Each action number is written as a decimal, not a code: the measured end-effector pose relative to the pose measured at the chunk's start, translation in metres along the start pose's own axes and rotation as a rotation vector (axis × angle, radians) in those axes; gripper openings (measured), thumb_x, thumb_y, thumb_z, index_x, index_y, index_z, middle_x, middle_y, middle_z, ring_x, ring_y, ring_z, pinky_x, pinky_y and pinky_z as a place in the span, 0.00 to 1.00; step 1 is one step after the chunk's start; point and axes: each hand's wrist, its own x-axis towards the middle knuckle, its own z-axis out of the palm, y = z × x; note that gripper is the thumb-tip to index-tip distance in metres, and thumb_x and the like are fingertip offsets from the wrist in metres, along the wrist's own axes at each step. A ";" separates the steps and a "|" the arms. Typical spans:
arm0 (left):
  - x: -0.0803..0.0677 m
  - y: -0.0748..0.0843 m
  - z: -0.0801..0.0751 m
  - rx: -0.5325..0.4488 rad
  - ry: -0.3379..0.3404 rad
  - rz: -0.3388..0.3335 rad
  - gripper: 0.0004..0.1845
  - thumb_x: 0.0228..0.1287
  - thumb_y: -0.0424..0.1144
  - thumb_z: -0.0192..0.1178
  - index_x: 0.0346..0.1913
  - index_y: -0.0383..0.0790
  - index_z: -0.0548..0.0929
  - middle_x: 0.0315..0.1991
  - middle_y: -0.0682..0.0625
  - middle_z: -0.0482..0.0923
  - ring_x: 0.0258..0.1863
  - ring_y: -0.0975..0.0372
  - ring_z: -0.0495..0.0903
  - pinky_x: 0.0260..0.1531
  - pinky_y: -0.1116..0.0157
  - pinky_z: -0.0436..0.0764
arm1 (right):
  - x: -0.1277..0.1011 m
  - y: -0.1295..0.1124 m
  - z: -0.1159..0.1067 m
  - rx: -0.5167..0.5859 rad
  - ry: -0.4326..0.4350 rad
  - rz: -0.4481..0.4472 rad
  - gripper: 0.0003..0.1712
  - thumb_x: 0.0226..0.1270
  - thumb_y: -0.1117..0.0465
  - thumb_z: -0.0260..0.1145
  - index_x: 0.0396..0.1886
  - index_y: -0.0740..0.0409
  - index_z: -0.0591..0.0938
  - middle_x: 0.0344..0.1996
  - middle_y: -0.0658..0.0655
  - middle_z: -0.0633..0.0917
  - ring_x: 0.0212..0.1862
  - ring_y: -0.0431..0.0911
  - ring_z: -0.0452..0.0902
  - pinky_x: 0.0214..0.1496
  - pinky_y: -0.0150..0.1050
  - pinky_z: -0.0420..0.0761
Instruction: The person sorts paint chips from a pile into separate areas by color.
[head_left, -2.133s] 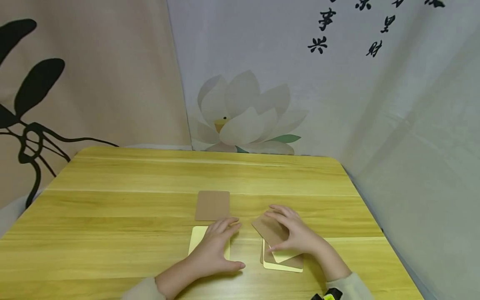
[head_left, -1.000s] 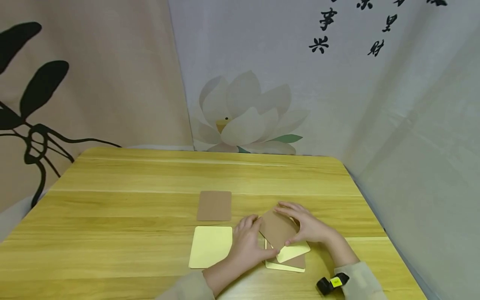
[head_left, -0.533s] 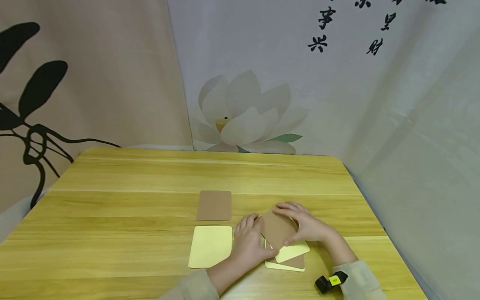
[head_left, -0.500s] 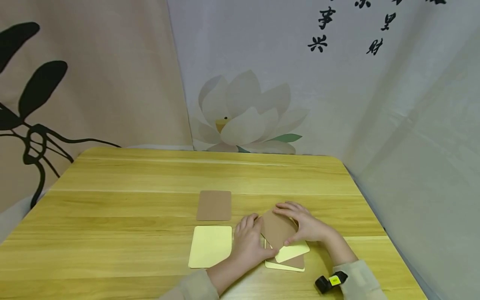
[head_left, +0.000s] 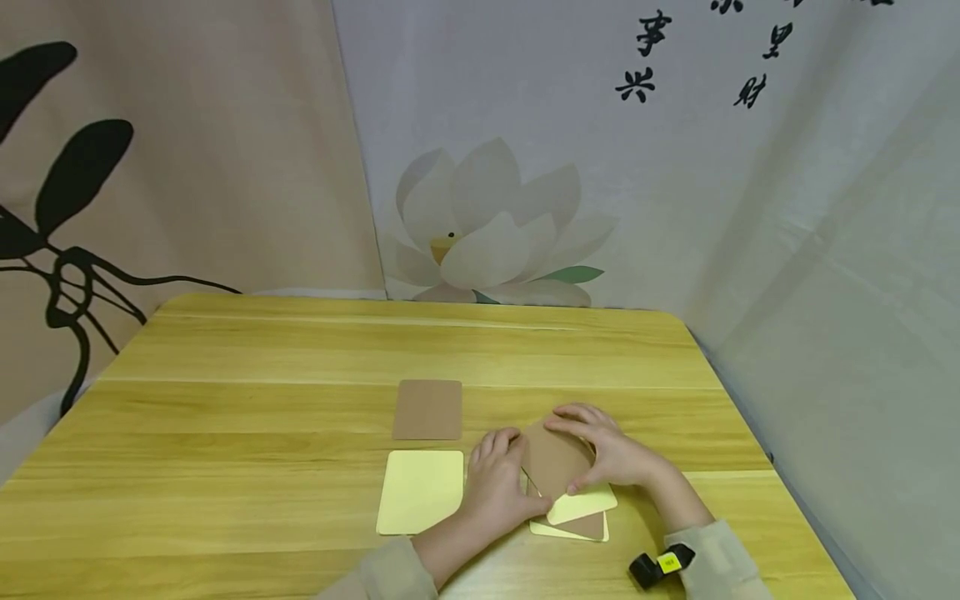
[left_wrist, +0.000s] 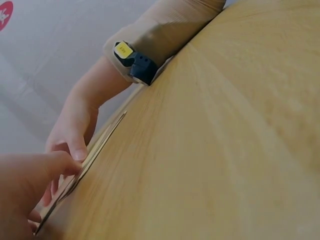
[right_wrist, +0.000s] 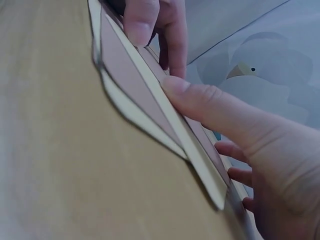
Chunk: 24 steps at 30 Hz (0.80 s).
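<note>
Since two seconds ago the left hand [head_left: 498, 487] has left the yellow card [head_left: 420, 492] and joined the right hand [head_left: 609, 454]; both pinch the top brown card [head_left: 553, 462] on the stack [head_left: 577, 525]. At eleven o'clock lies another brown card [head_left: 427, 409].

A light wooden table [head_left: 300, 358] is backed by a beige cloth [head_left: 187, 167] and a grey cloth printed with a lotus [head_left: 495, 225]
</note>
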 end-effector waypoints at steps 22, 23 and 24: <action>0.000 -0.002 0.002 0.027 0.012 0.013 0.51 0.34 0.59 0.76 0.60 0.28 0.74 0.60 0.42 0.68 0.60 0.50 0.63 0.59 0.45 0.63 | -0.005 -0.011 0.006 0.037 0.057 0.034 0.55 0.35 0.36 0.78 0.68 0.45 0.71 0.67 0.57 0.62 0.68 0.56 0.51 0.61 0.66 0.57; 0.000 -0.002 0.002 0.024 0.011 0.011 0.51 0.34 0.59 0.76 0.60 0.28 0.74 0.60 0.42 0.68 0.60 0.50 0.63 0.59 0.45 0.63 | -0.005 -0.011 0.006 0.037 0.059 0.032 0.55 0.35 0.36 0.78 0.68 0.45 0.71 0.67 0.58 0.62 0.67 0.56 0.51 0.61 0.66 0.57; 0.000 -0.002 0.002 0.022 0.011 0.009 0.50 0.34 0.59 0.76 0.60 0.28 0.74 0.60 0.42 0.68 0.60 0.50 0.64 0.59 0.45 0.63 | -0.005 -0.011 0.006 0.036 0.058 0.031 0.55 0.35 0.36 0.78 0.68 0.46 0.70 0.67 0.58 0.62 0.67 0.56 0.51 0.61 0.65 0.57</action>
